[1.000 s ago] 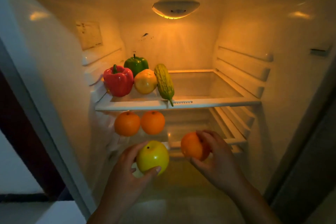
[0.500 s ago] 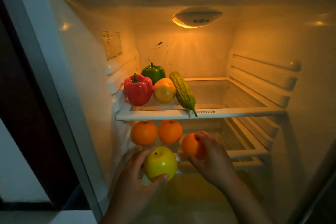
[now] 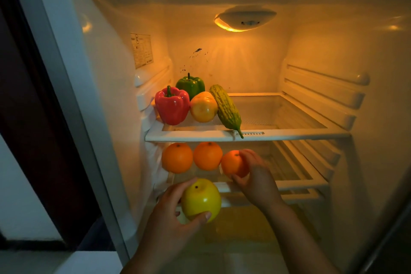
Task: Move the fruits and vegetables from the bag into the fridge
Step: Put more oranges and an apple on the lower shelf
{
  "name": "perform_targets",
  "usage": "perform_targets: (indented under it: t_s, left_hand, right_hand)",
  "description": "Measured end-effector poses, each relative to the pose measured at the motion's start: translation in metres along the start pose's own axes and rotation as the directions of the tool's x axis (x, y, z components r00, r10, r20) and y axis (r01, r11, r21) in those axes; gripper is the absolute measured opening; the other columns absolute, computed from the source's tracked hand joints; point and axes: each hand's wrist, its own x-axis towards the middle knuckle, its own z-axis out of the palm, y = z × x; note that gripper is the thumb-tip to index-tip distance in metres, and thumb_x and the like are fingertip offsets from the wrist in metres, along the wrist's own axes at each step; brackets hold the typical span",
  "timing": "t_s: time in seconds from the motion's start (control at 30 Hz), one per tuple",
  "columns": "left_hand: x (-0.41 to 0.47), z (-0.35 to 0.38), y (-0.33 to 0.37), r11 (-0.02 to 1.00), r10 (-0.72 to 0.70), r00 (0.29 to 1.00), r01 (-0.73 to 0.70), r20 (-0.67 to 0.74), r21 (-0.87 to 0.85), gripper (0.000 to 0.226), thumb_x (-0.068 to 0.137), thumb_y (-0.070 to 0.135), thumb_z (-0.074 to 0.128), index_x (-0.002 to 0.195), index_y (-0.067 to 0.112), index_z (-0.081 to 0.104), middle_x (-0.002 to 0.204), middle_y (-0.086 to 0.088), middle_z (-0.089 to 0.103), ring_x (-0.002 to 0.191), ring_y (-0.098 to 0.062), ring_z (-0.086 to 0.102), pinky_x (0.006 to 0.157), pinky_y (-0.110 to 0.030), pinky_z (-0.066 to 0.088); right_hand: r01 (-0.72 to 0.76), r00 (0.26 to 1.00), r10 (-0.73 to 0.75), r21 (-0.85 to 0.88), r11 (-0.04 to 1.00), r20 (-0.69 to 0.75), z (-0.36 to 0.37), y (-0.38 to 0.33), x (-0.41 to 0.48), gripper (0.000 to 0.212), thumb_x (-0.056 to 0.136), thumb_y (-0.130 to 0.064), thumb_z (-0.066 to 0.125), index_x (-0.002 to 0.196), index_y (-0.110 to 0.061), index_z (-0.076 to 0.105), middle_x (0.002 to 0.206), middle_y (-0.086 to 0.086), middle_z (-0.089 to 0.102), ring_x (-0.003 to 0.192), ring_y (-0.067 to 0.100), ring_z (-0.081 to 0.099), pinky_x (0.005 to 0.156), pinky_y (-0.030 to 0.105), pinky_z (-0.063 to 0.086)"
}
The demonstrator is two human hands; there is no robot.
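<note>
Two hands full: right hand (image 3: pixel 255 176) curls round an orange (image 3: pixel 232 163) at the lower shelf (image 3: pixel 298 183), just beside shelved oranges (image 3: pixel 177 157), probably grouping like fruit, while left hand (image 3: pixel 169 213) grips a yellow apple (image 3: pixel 201 199) below it, likely next.

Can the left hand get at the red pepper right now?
Probably reach, not grasp: the left hand holds the yellow apple. The red pepper stands at the front of the upper shelf, nothing before it.

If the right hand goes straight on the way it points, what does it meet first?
Probably the middle orange, just left of the held orange in the right hand; depth unclear.
</note>
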Motion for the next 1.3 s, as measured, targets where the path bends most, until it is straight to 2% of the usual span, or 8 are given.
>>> perform_targets:
  t_s: [0.17,0.33,0.57,0.73,0.9,1.03,1.17,1.3]
  left_hand:
    - [0.001,0.005,0.001,1.000,-0.013,1.000,0.013,-0.007,0.000,0.069,0.051,0.065,0.068,0.115,0.065,0.042,0.116,0.047,0.038,0.113,0.003,0.047,0.080,-0.021,0.049]
    - [0.003,0.019,0.004,0.995,-0.054,0.998,0.053,-0.017,-0.085,0.077,0.048,0.062,0.073,0.120,0.059,0.044,0.123,0.034,0.046,0.108,0.002,0.054,0.078,-0.021,0.049]
    - [0.007,0.038,0.009,0.991,-0.071,0.997,0.075,0.042,-0.113,0.075,0.048,0.059,0.076,0.117,0.048,0.051,0.120,0.022,0.055,0.101,0.004,0.058,0.083,-0.030,0.054]
    - [0.006,0.045,0.012,0.989,-0.071,0.992,0.084,0.108,-0.121,0.076,0.048,0.060,0.078,0.118,0.048,0.051,0.123,0.022,0.052,0.106,0.002,0.056,0.086,-0.034,0.054]
    - [0.002,0.046,0.017,0.983,-0.071,0.991,0.089,0.113,-0.160,0.072,0.050,0.059,0.078,0.116,0.050,0.051,0.121,0.024,0.054,0.105,0.001,0.057,0.083,-0.032,0.055]
    - [-0.004,0.049,0.021,0.946,-0.114,0.990,0.133,0.080,-0.295,0.071,0.048,0.052,0.078,0.114,0.036,0.055,0.118,0.014,0.059,0.099,0.000,0.062,0.072,-0.022,0.053]
    - [-0.005,0.053,0.020,0.920,-0.143,0.985,0.168,0.095,-0.355,0.072,0.049,0.052,0.074,0.114,0.030,0.054,0.117,0.011,0.060,0.098,0.001,0.063,0.071,-0.016,0.050]
    - [0.000,0.047,0.014,0.960,-0.133,0.989,0.146,0.071,-0.238,0.070,0.050,0.062,0.068,0.114,0.037,0.051,0.123,0.021,0.054,0.106,0.012,0.053,0.080,-0.017,0.050]
  right_hand:
    - [-0.025,1.000,0.025,0.002,1.000,-0.006,-0.008,0.004,-0.018,0.071,0.076,-0.034,0.073,0.137,-0.027,0.038,0.147,-0.005,0.034,0.133,0.015,0.033,0.105,0.030,0.034]
    - [0.073,0.995,-0.065,0.102,0.992,-0.077,-0.030,0.006,-0.057,0.054,0.078,-0.031,0.072,0.128,-0.027,0.050,0.131,-0.012,0.049,0.119,0.005,0.046,0.095,0.032,0.046]
    - [0.125,0.983,-0.147,0.189,0.974,0.111,-0.039,0.011,-0.086,0.067,0.070,-0.032,0.077,0.128,-0.042,0.044,0.130,-0.034,0.040,0.122,-0.011,0.038,0.098,0.029,0.046]
    - [0.132,0.967,-0.183,0.266,0.955,0.177,-0.043,0.005,-0.087,0.082,0.065,-0.032,0.078,0.123,-0.067,0.030,0.131,-0.046,0.029,0.122,-0.014,0.036,0.091,0.006,0.038]
    - [0.115,0.962,-0.186,0.322,0.940,0.199,-0.038,0.003,-0.086,0.082,0.063,-0.032,0.082,0.126,-0.052,0.035,0.132,-0.042,0.032,0.121,-0.011,0.039,0.086,0.006,0.040]
    - [0.044,0.973,-0.133,0.410,0.911,0.191,-0.027,0.000,-0.087,0.088,0.056,-0.054,0.079,0.132,-0.038,0.038,0.133,-0.034,0.040,0.118,-0.008,0.045,0.086,0.012,0.046]
    - [-0.019,0.976,-0.094,0.509,0.861,0.197,-0.026,-0.002,-0.084,0.082,0.058,-0.036,0.086,0.127,-0.036,0.042,0.125,-0.033,0.049,0.116,-0.004,0.050,0.086,0.017,0.049]
    - [-0.033,0.991,-0.046,0.555,0.831,0.128,-0.038,0.007,-0.083,0.071,0.057,-0.032,0.085,0.118,-0.040,0.049,0.120,-0.024,0.053,0.113,0.001,0.052,0.080,0.017,0.051]
